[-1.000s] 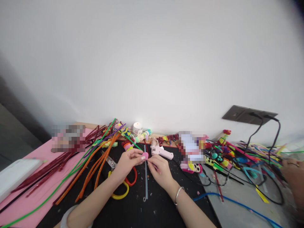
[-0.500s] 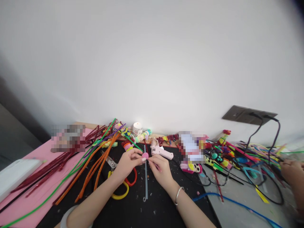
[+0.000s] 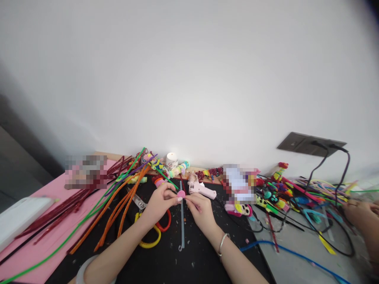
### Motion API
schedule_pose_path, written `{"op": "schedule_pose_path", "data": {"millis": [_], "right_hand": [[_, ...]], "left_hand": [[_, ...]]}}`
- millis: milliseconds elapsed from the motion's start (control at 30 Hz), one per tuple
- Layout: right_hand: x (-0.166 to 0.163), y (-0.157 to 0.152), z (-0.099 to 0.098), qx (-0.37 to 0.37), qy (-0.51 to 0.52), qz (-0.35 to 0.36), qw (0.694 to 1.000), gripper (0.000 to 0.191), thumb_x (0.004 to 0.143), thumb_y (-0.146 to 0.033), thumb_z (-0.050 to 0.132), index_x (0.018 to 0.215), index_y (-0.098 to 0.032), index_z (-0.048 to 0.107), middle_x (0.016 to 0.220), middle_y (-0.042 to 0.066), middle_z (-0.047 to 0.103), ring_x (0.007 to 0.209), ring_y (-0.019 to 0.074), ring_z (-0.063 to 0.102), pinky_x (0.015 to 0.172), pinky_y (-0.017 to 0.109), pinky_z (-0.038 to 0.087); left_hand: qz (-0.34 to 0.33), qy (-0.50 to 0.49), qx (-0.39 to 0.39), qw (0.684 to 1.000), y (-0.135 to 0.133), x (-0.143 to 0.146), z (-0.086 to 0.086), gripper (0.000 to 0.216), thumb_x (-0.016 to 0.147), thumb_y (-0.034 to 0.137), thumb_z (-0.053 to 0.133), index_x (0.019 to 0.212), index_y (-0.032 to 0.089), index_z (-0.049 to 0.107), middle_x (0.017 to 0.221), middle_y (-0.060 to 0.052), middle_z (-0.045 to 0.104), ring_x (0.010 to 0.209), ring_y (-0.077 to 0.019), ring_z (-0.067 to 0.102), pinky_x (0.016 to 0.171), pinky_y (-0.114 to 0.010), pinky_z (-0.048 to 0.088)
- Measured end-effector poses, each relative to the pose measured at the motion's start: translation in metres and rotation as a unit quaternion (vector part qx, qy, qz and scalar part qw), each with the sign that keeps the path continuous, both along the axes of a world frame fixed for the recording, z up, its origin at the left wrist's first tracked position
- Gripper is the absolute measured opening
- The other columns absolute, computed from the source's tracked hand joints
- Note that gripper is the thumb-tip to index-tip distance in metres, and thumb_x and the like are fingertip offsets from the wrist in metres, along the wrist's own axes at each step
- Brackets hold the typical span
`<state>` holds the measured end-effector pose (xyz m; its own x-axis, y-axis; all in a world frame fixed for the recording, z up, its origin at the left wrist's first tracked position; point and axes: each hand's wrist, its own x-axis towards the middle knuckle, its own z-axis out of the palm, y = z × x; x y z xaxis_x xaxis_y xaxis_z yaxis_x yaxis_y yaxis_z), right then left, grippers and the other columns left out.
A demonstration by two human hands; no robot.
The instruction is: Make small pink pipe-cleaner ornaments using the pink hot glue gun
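Note:
A small round pink fuzzy coil (image 3: 181,194) is pinched between the fingertips of both hands above the black mat (image 3: 166,268). My left hand (image 3: 161,200) grips its left side, thumb and fingers closed. From the right, my right hand (image 3: 201,209) pinches at its edge; the fingertips hide the exact hold. Below the coil lies a translucent glue stick (image 3: 182,228). A pale pink glue gun (image 3: 204,190) rests just beyond my right hand. Scissors with yellow and red handles (image 3: 151,245) lie partly under my left forearm.
Orange pipe cleaners (image 3: 112,221) and a long green one (image 3: 74,230) spread over pink paper (image 3: 53,201) at left. A white paper cup (image 3: 171,161) stands by the wall. Plush figures (image 3: 241,209) and cables (image 3: 349,221) crowd the right, where another person's hand (image 3: 359,215) works.
My hands and the pink coil stay nearly still. At the far right, the other person's hand has shifted slightly left.

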<state>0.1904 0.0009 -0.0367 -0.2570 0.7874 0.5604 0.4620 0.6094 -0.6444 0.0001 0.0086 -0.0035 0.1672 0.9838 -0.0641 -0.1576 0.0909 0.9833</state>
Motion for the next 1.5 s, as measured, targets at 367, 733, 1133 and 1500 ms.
{"op": "schedule_pose_path", "data": {"millis": [367,733,1133,1500], "right_hand": [[-0.003,-0.0007,0.0008,-0.046,0.05,0.005,0.998,0.027,0.103,-0.022,0.06,0.093,-0.021,0.085,0.074,0.006,0.075,0.064,0.0199,0.064,0.06,0.029,0.05],[-0.0026,-0.0014,0.0024,-0.101,0.086,0.009,0.991,0.028,0.101,-0.026,0.061,0.089,-0.022,0.086,0.072,0.005,0.073,0.065,0.0197,0.062,0.06,0.028,0.049],[-0.0048,0.0001,0.0074,-0.179,0.152,0.023,0.972,0.026,0.095,-0.033,0.065,0.081,-0.02,0.083,0.07,0.004,0.072,0.056,0.0156,0.053,0.047,0.025,0.038],[-0.004,0.0013,0.0051,-0.202,0.157,0.02,0.966,0.03,0.094,-0.039,0.066,0.078,-0.02,0.083,0.067,0.003,0.068,0.053,0.014,0.046,0.044,0.024,0.032]], "left_hand": [[-0.01,-0.006,0.007,1.0,-0.0002,-0.0001,0.0018,0.045,0.063,0.034,0.093,0.083,0.024,0.054,0.06,0.005,0.072,0.062,-0.0191,0.071,0.072,-0.033,0.057],[-0.016,-0.007,0.006,1.0,-0.0002,0.0011,0.0023,0.047,0.061,0.033,0.095,0.081,0.023,0.054,0.056,0.006,0.069,0.059,-0.0187,0.071,0.07,-0.032,0.057],[-0.024,-0.01,-0.002,1.0,-0.0008,0.0019,0.0034,0.046,0.062,0.033,0.096,0.08,0.023,0.055,0.055,0.006,0.068,0.058,-0.0185,0.07,0.068,-0.032,0.058],[-0.03,-0.018,-0.005,0.999,-0.0006,0.0029,0.0041,0.046,0.061,0.034,0.096,0.081,0.023,0.056,0.057,0.006,0.069,0.059,-0.0179,0.07,0.068,-0.03,0.056]]}}
